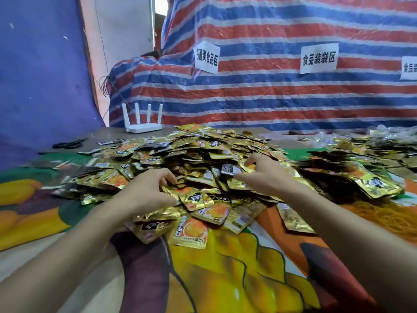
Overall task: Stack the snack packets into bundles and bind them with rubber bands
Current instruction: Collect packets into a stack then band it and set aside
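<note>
Gathering stage, I reckon, nothing bundled yet. Head view: left hand [149, 188] had its fingers curled, pinching at the near edge of the heap of snack packets [198, 152]. Right hand [264, 175] dug in beside it with its fingers bent, but I couldn't tell if it gripped anything. Rubber bands [379, 218] lay heaped right of the right forearm. Next move probably needed a few packets squared into a stack.
</note>
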{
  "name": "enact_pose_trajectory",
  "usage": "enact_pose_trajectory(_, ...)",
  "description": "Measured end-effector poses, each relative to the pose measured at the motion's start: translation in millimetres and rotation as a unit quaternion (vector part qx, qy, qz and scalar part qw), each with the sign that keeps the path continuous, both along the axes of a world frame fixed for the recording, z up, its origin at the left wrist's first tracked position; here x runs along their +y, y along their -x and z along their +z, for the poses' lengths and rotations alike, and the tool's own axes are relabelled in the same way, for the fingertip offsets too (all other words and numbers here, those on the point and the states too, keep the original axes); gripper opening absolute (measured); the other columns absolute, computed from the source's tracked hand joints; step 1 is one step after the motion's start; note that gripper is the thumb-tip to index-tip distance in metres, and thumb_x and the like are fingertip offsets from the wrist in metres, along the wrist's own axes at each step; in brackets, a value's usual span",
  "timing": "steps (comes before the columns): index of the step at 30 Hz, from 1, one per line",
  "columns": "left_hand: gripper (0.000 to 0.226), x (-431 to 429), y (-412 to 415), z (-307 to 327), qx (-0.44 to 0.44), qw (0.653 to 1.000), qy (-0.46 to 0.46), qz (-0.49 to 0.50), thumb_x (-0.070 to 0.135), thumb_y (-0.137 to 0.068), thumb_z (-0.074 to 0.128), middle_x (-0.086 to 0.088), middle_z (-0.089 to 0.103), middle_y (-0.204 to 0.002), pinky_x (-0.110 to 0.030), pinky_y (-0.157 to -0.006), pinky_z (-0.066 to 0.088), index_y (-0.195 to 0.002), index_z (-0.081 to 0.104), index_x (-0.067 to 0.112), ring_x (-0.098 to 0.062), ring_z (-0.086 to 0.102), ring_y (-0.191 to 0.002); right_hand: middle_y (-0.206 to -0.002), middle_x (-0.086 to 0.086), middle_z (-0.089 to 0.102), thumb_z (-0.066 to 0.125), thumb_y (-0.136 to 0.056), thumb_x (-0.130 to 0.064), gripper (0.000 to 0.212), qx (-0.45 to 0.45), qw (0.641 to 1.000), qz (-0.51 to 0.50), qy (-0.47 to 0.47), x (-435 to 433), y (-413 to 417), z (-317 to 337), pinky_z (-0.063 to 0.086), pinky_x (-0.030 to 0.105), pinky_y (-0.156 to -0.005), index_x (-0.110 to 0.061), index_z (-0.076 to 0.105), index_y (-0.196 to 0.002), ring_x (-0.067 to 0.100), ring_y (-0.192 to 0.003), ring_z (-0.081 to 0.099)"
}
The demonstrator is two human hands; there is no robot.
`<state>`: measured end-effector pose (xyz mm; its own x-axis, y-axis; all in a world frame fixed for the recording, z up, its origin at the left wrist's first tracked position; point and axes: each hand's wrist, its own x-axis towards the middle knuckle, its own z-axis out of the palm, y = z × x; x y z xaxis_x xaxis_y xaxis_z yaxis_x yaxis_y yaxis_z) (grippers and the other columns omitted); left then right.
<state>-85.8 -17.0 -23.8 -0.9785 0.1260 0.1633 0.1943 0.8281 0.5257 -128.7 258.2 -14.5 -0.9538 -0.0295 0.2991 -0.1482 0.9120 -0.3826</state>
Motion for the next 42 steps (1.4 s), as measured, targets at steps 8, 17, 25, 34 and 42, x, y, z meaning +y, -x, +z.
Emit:
enact_pose_trajectory(8,0.107,-17.6,-17.0,2.7,-0.138,0.967,0.212,-0.041,0.067,-0.066,0.082,0.003,0.027,-0.155,-0.041,-0.117,0.034,-0.153,0.028,0.035,-0.021,0.029,-0.143,-0.067,0.001,0.051,0.067,-0.079,-0.069,0.057,-0.088,0.995,0.041,-0.009,-34.0,-27.8,8.4,0.033,0.035,-0.058,-0.015,0.053,-0.073,0.02,-0.06,0.046)
enact_pose_trajectory(17,0.113,-37.5,19.0,1.2,-0.061,0.966,0.249,-0.036,0.044,-0.071,0.085,-0.002,-0.004,-0.168,-0.05,-0.124,0.017,-0.159,0.013,0.036,-0.025,0.001,-0.155,-0.138,0.006,0.047,0.073,-0.081,-0.049,0.071,-0.025,0.982,0.178,-0.054,-114.5,-34.3,1.9,0.044,0.043,-0.102,-0.027,0.043,-0.142,0.028,-0.128,0.044)
enact_pose_trajectory(25,0.073,-55.9,54.1,8.5,0.048,0.997,0.0,0.06,0.013,-0.077,0.068,-0.008,0.04,-0.152,-0.044,-0.103,0.046,-0.147,0.045,0.024,-0.027,0.045,-0.13,-0.157,0.015,0.028,0.062,-0.086,-0.037,0.077,-0.061,0.994,0.091,-0.021,-160.7,8.8,-18.1,0.022,0.057,-0.116,-0.025,0.027,-0.154,0.037,-0.146,0.022)
enact_pose_trajectory(34,0.081,-39.8,79.6,-22.0,0.086,0.98,0.116,0.134,0.048,-0.083,0.068,0.004,0.034,-0.16,-0.046,-0.111,0.029,-0.154,0.034,0.029,-0.029,0.03,-0.139,-0.149,0.014,0.04,0.051,-0.088,-0.051,0.054,-0.028,0.993,0.091,-0.077,-161.8,11.9,-35.2,0.021,0.059,-0.114,-0.021,0.055,-0.132,0.036,-0.14,0.027)
enact_pose_trajectory(42,0.053,-35.1,70.8,-22.4,0.148,0.973,0.088,0.151,0.006,-0.095,0.052,-0.014,0.061,-0.132,-0.046,-0.1,0.045,-0.146,0.052,0.02,-0.032,0.043,-0.133,-0.147,0.01,0.043,0.055,-0.087,-0.049,0.054,-0.01,0.994,0.085,-0.068,-159.8,13.3,-35.6,0.025,0.057,-0.113,-0.025,0.056,-0.135,0.033,-0.139,0.03)
